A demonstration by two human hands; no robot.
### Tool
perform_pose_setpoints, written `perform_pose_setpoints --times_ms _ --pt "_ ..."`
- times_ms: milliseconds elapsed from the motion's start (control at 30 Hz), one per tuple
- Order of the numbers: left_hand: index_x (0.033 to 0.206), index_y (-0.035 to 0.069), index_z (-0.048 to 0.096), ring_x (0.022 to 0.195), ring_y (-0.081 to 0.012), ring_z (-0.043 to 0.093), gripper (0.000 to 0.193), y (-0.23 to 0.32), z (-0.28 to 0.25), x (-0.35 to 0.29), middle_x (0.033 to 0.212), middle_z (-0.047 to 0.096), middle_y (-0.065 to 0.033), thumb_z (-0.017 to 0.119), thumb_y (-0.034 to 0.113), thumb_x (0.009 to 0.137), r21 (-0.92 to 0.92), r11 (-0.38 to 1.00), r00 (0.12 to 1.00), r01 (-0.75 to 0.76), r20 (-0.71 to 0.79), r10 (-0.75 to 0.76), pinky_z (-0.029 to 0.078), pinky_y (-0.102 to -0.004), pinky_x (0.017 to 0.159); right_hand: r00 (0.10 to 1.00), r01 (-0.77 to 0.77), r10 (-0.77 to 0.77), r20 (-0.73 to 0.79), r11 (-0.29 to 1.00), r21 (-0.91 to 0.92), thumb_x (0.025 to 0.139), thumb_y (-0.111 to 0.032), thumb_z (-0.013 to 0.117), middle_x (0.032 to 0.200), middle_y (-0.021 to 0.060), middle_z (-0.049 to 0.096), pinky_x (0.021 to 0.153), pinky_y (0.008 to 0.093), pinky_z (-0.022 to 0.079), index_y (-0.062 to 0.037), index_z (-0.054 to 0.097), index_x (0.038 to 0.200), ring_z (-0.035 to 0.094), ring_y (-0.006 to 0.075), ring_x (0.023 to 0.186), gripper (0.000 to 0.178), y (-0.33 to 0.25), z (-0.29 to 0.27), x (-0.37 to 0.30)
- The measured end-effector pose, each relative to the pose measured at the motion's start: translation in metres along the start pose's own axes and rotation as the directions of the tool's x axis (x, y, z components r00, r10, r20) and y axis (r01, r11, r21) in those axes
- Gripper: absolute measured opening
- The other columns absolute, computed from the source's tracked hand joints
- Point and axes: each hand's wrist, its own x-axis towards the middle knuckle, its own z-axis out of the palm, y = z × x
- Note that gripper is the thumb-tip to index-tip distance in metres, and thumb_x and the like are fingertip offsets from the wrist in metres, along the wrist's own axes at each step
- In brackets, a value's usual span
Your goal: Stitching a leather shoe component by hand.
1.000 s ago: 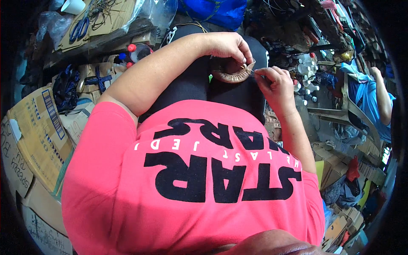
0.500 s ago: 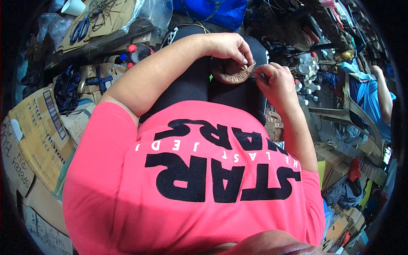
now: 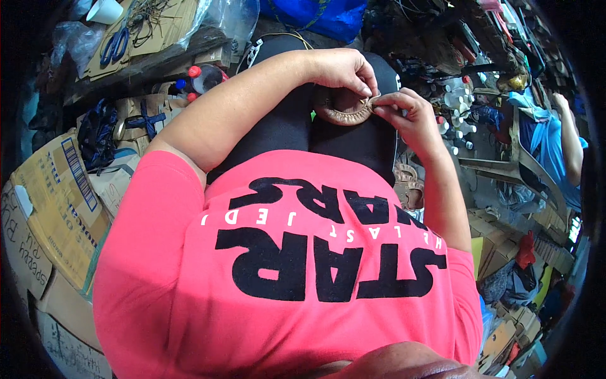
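A curved brown piece with a puckered edge [image 3: 344, 117], like a moccasin-type shoe upper, lies over my dark-trousered lap. My left hand [image 3: 346, 71] reaches across from the left, thumb and fingers pinched at the piece's right end. Against it, my right hand [image 3: 411, 117] pinches the same edge from the right, its fingertips close to those of the left. Any needle or thread between the fingers is too small to make out. More brown pieces with similar edges [image 3: 409, 189] sit beside my right forearm, partly hidden by it.
Cardboard boxes [image 3: 53, 208] stack up on the left. Blue-handled scissors [image 3: 115, 45] and a white cup [image 3: 105, 11] lie at the far left. White bottles [image 3: 457, 101] cluster right of my knee, near a chair [image 3: 536, 170]. Another person's arm [image 3: 571, 139] shows at the far right.
My right hand has moved slightly left, so its fingertips now meet the edge of the brown piece beside my left fingers. The left hand has barely shifted.
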Motion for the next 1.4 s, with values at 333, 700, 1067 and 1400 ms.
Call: perform_pose_setpoints --times_ms 333,700,1067,1400 --pt "0.100 0.004 0.069 0.091 -0.0168 0.059 0.023 -0.002 -0.001 0.001 0.095 0.064 -0.0083 0.069 0.009 0.077 0.119 0.990 0.997 -0.077 0.011 0.077 0.047 -0.0287 0.084 0.949 -0.181 0.037 0.312 0.875 0.448 0.082 0.001 0.060 0.093 0.0011 0.062 0.084 0.0238 0.042 -0.0083 0.069 0.104 0.054 0.0110 0.091 0.026 0.046 -0.007 0.006" --pt "0.095 0.003 0.069 0.090 -0.0162 0.059 0.020 0.000 0.003 -0.003 0.094 0.063 -0.0091 0.067 0.006 0.076 0.103 0.995 0.998 -0.018 -0.054 0.024 0.047 -0.0289 0.082 0.981 -0.175 0.129 0.145 0.911 0.374 0.079 -0.004 0.067 0.090 0.0012 0.062 0.078 0.0233 0.043 -0.0028 0.069 0.094 0.056 0.0112 0.087 0.015 0.016 0.010 0.003" --pt "0.107 0.013 0.066 0.079 -0.0215 0.058 0.041 0.002 0.040 -0.065 0.087 0.056 -0.0101 0.055 -0.010 0.074 0.507 0.857 0.765 -0.093 -0.514 0.388 0.048 -0.0281 0.071 0.998 0.024 -0.025 -0.059 0.999 -0.032 0.079 -0.004 0.064 0.077 0.0072 0.053 0.068 0.0314 0.042 -0.0119 0.068 0.099 0.054 0.0212 0.071 0.022 -0.005 0.015 -0.021" --pt "0.087 0.014 0.070 0.073 -0.0206 0.055 0.013 -0.001 0.048 -0.067 0.074 0.054 -0.0034 0.068 0.011 0.074 0.655 0.754 0.719 0.045 -0.545 0.431 0.043 -0.0341 0.068 0.997 -0.079 0.078 0.012 0.979 0.186 0.079 0.005 0.056 0.082 0.0062 0.051 0.075 0.0277 0.044 -0.0101 0.066 0.103 0.054 0.0178 0.079 0.030 0.011 0.014 -0.022"
